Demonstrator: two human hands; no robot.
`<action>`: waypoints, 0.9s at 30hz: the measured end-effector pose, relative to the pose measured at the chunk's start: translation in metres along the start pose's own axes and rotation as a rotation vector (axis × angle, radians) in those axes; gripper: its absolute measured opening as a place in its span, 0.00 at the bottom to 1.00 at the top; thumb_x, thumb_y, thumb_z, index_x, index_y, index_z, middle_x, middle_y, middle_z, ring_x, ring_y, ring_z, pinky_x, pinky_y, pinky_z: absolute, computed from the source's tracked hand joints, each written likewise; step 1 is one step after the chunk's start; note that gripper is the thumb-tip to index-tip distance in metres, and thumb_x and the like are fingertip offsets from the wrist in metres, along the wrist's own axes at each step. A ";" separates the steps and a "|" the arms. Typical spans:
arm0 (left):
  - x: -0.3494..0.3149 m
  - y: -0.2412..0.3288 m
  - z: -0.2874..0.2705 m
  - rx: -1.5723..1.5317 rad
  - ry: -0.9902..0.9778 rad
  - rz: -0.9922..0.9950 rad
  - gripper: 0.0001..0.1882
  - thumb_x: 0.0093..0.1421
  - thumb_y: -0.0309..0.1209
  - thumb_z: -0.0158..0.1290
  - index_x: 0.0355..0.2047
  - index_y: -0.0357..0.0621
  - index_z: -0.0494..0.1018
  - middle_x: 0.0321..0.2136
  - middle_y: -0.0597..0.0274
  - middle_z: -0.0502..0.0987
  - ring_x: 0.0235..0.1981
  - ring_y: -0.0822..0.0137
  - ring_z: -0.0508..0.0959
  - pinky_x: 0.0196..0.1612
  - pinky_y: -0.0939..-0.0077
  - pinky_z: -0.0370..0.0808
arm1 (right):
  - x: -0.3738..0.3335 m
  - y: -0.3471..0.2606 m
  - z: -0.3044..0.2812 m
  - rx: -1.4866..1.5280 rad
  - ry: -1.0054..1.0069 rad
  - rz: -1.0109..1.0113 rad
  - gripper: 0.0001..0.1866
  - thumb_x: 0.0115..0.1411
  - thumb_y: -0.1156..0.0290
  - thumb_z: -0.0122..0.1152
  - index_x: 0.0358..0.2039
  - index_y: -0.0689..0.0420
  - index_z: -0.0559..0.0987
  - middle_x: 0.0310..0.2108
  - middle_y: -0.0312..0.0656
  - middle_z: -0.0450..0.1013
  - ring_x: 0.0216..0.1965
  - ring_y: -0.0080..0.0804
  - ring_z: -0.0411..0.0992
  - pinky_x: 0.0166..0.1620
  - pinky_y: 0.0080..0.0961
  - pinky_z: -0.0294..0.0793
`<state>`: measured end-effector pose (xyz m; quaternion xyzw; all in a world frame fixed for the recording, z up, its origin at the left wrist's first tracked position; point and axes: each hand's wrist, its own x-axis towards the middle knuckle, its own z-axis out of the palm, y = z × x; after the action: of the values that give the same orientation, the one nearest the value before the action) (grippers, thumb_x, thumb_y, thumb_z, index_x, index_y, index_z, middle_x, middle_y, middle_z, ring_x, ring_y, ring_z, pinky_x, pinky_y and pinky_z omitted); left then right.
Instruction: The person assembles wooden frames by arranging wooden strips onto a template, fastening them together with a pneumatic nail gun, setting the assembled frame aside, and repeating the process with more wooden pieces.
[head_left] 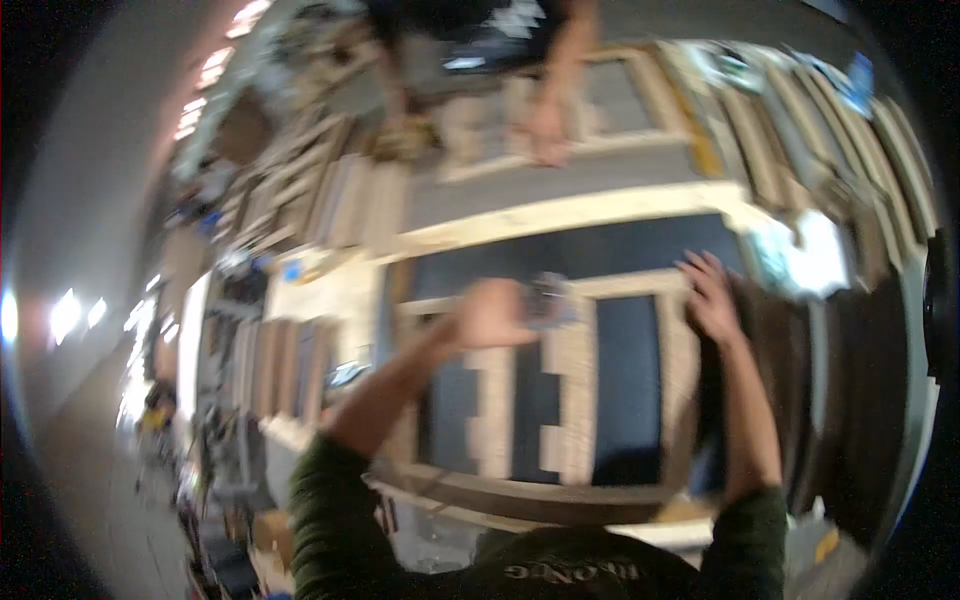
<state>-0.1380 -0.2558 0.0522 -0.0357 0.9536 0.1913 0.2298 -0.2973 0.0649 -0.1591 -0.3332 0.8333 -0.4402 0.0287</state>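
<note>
A pale wooden frame (578, 400) with several upright bars lies on a dark surface in front of me. Over its far rail, left of the middle, is my left hand (492, 314), smeared by motion. It looks closed against a small greyish, shiny object (548, 300), too blurred to name. My right hand (710, 298) rests at the frame's far right corner with its fingers spread and nothing in them.
Across the bench, another person's hands (542, 130) work over a second wooden frame (610, 143). Stacks of wooden strips (350, 205) stand at the far left, with more (765, 150) at the far right. Dark boards (845, 390) stand close on my right.
</note>
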 end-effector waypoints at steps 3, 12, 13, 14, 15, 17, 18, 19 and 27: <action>0.008 0.026 -0.015 -0.294 -0.047 0.079 0.21 0.46 0.34 0.64 0.39 0.35 0.73 0.33 0.55 0.79 0.35 0.66 0.78 0.43 0.71 0.74 | 0.001 0.024 0.016 0.012 -0.052 0.064 0.29 0.50 0.65 0.60 0.56 0.42 0.71 0.65 0.39 0.54 0.68 0.44 0.41 0.67 0.49 0.35; 0.111 0.094 0.010 -0.209 -0.063 0.209 0.10 0.48 0.28 0.58 0.30 0.37 0.76 0.24 0.53 0.78 0.27 0.65 0.79 0.35 0.73 0.73 | 0.001 -0.007 -0.014 -0.106 -0.192 0.262 0.31 0.46 0.57 0.60 0.54 0.43 0.72 0.67 0.37 0.49 0.70 0.40 0.35 0.65 0.56 0.21; 0.118 0.101 0.013 -0.188 -0.053 0.191 0.10 0.47 0.29 0.58 0.30 0.37 0.75 0.24 0.52 0.78 0.27 0.62 0.79 0.35 0.72 0.73 | 0.000 -0.006 -0.013 -0.092 -0.194 0.279 0.31 0.46 0.57 0.60 0.54 0.43 0.72 0.67 0.37 0.49 0.70 0.40 0.35 0.65 0.56 0.21; 0.124 0.105 0.016 -0.166 -0.043 0.172 0.10 0.47 0.29 0.58 0.30 0.37 0.75 0.24 0.52 0.78 0.27 0.60 0.79 0.35 0.71 0.73 | 0.000 -0.006 -0.012 -0.106 -0.176 0.269 0.30 0.46 0.58 0.60 0.53 0.43 0.73 0.67 0.37 0.49 0.70 0.40 0.36 0.65 0.57 0.22; 0.131 0.101 0.020 -0.161 -0.060 0.166 0.10 0.47 0.29 0.58 0.30 0.37 0.75 0.24 0.52 0.78 0.27 0.60 0.79 0.35 0.71 0.73 | 0.001 -0.006 -0.011 -0.119 -0.159 0.257 0.29 0.46 0.58 0.60 0.52 0.43 0.73 0.67 0.37 0.50 0.70 0.40 0.36 0.65 0.57 0.23; 0.143 0.095 0.029 -0.250 -0.021 0.395 0.11 0.46 0.30 0.59 0.30 0.37 0.75 0.24 0.51 0.78 0.28 0.56 0.78 0.35 0.70 0.73 | 0.002 -0.006 -0.010 -0.097 -0.152 0.261 0.28 0.46 0.58 0.59 0.52 0.44 0.74 0.66 0.38 0.51 0.69 0.40 0.37 0.65 0.57 0.24; 0.145 0.094 0.031 -0.288 -0.030 0.337 0.12 0.46 0.30 0.59 0.30 0.37 0.75 0.24 0.51 0.78 0.29 0.54 0.79 0.36 0.70 0.73 | 0.002 -0.005 -0.008 -0.108 -0.141 0.252 0.28 0.46 0.59 0.59 0.52 0.44 0.74 0.66 0.38 0.52 0.69 0.41 0.38 0.65 0.57 0.24; 0.147 0.094 0.032 -0.286 -0.039 0.333 0.12 0.46 0.30 0.59 0.30 0.37 0.75 0.24 0.51 0.78 0.29 0.54 0.79 0.36 0.70 0.73 | 0.002 -0.005 -0.008 -0.121 -0.130 0.242 0.28 0.47 0.59 0.59 0.52 0.45 0.74 0.66 0.38 0.52 0.69 0.41 0.38 0.65 0.57 0.24; 0.154 0.084 0.035 -0.194 -0.087 0.222 0.12 0.45 0.29 0.60 0.30 0.37 0.75 0.26 0.50 0.78 0.31 0.54 0.79 0.37 0.69 0.74 | 0.001 -0.004 -0.007 -0.104 -0.115 0.240 0.28 0.47 0.61 0.58 0.52 0.47 0.74 0.65 0.40 0.53 0.69 0.42 0.39 0.65 0.57 0.24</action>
<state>-0.2738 -0.1619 -0.0165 0.0563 0.9178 0.3082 0.2439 -0.2982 0.0675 -0.1514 -0.2569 0.8858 -0.3700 0.1114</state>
